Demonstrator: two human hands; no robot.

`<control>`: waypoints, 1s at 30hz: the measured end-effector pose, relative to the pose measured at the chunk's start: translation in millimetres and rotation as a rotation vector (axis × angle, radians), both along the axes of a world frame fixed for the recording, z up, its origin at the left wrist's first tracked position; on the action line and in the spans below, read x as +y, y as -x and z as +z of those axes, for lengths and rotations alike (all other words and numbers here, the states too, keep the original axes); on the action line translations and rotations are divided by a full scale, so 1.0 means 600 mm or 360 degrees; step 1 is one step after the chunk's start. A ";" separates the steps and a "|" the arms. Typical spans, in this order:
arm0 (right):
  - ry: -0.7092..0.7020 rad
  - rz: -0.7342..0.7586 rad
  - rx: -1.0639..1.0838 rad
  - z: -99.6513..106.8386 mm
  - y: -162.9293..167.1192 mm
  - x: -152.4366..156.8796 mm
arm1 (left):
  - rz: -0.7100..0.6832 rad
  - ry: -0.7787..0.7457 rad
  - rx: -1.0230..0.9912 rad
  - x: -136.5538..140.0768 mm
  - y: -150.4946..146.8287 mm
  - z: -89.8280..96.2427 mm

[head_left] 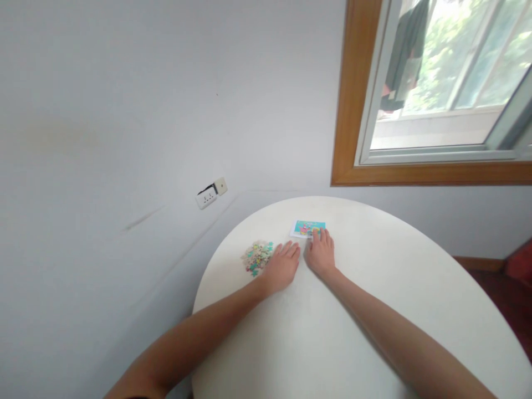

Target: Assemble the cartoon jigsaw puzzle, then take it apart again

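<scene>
A pile of small jigsaw puzzle pieces (256, 258), mostly pale with some teal and yellow ones, lies on the white round table. Just right of the pile my left hand (283, 267) rests palm down with its fingers apart, close to the pieces; nothing shows in it. My right hand (321, 254) lies beside it, fingers stretched forward onto the lower right edge of a colourful picture card (306, 228). The card is teal with pink and yellow figures and has a white border at its left. What lies under my right palm is hidden.
The white round table (374, 249) stands against pale walls. A power socket (206, 197) is on the wall left of it. At the upper right is a wood-framed window (338, 160) with dark clothing hanging beyond. Something red (521, 263) shows at the right edge.
</scene>
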State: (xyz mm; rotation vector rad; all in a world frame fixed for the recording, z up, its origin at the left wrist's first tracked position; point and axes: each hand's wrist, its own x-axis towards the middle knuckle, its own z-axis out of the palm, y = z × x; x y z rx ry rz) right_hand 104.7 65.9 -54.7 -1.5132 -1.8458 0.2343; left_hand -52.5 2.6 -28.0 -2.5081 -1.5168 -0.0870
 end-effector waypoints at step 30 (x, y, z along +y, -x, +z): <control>0.0162 0.0360 -0.0219 0.020 -0.006 0.014 | -0.0023 0.0079 -0.0608 0.001 -0.013 -0.024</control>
